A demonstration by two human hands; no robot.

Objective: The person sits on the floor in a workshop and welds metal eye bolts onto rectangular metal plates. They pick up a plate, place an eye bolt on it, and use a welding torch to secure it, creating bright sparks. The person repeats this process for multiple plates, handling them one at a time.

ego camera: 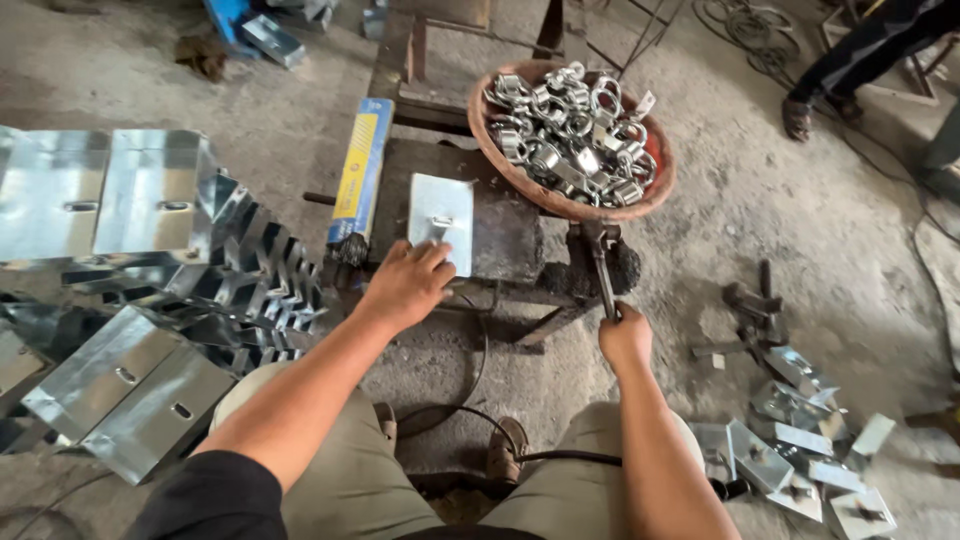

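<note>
Head view, seated at a low bench [505,240]; knees at the bottom edge of the frame.

Left hand [405,285]: palm down at the near left edge of the bench; fingers curled loosely, tips resting on the near edge of the plate [441,220]; thumb side toward the plate; fingers lie on top of it rather than closing around it.

Plate: flat, bright, rectangular, lying on the bench top with its long side running away from the body; small raised tab near its middle, just beyond the fingertips; most of the plate lies past the fingers, uncovered.

Right hand [625,338]: closed in a fist around the lower end of the holder [600,265]; holder is a dark bar that slopes up from the fist to the right edge of the bench, its head just beside the bench's near right corner; the part inside the fist is hidden.

Around: rod box [360,170], blue and yellow, along the left side of the bench; basin [570,140] full of bright metal rings at the far right of the bench; stacked folded sheets [150,290] on the floor at left; small finished plates [800,450] scattered on the floor at right; another person's leg [860,50] at top right, well apart.
</note>
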